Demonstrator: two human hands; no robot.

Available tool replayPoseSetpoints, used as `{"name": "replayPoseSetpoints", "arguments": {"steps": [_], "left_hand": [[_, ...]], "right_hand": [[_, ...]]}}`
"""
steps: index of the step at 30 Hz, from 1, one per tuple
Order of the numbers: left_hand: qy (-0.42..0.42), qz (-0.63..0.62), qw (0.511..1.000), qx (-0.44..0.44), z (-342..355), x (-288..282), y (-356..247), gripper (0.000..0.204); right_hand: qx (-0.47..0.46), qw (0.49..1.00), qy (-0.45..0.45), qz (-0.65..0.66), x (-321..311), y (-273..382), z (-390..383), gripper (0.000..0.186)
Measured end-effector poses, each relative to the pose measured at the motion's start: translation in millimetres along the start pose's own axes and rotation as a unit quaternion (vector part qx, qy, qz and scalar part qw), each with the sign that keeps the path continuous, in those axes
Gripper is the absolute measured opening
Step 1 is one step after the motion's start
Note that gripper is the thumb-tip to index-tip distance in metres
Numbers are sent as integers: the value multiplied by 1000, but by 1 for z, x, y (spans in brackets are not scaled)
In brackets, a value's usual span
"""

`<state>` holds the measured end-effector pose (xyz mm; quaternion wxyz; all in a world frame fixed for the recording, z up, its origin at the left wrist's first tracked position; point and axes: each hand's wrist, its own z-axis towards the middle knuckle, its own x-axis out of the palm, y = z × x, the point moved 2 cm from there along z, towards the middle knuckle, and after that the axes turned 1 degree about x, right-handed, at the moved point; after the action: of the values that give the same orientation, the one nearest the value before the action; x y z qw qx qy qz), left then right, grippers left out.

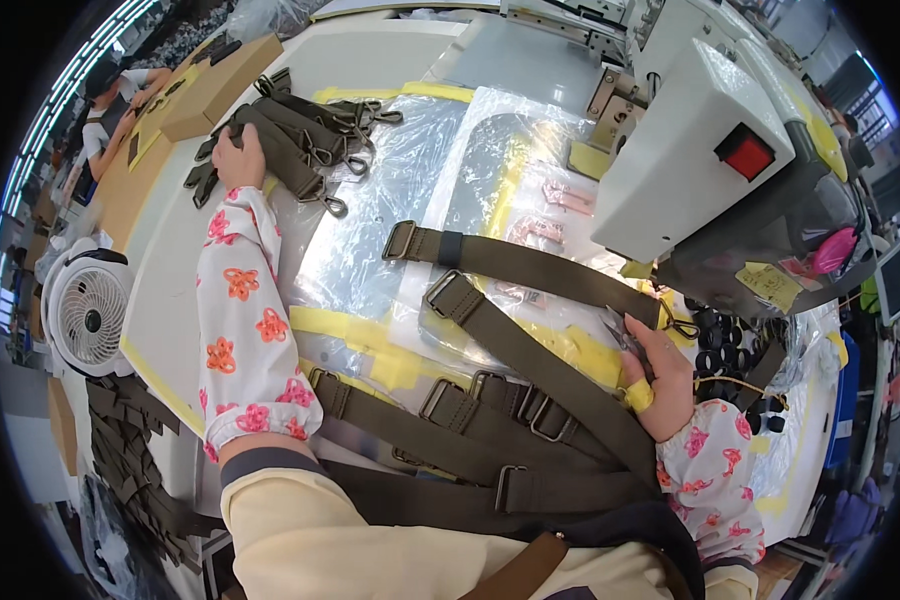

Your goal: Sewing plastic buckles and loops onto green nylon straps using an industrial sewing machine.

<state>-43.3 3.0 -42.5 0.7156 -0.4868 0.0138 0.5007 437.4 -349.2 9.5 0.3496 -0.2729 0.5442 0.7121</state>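
At the far left, my left hand [238, 158] is closed on a dark olive webbing strap at the edge of a pile of folded straps [295, 140] with metal snap hooks. My right hand [662, 378], a finger wrapped in yellow tape, curls around small thread snips [622, 332] with pointed metal blades. Just beyond those blades lies one end of a single strap [540, 264], with a metal hook [680, 326] there and a rectangular buckle at its other end. More straps with buckles [500, 360] lie across the table in front of me, some running under my right forearm.
A white machine housing [695, 150] with a red switch overhangs the table's right side. Clear plastic film [370, 235] and yellow tape cover the tabletop. Black spools [715, 350] sit at the right. A white fan [90, 315] and a cardboard box [225, 85] are left; another person [105, 115] works beyond.
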Motion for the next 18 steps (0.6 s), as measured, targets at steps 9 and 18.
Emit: {"name": "replayPoseSetpoints", "arguments": {"steps": [9,18], "left_hand": [[171,155,972,-51,20,99,-11,94],[338,-113,807,471,-144,4,-212,31]], "right_hand": [[-29,999,7,-45,-24,20,-7,42],[214,904,-335,-156,-184,-83,-198,28]]}}
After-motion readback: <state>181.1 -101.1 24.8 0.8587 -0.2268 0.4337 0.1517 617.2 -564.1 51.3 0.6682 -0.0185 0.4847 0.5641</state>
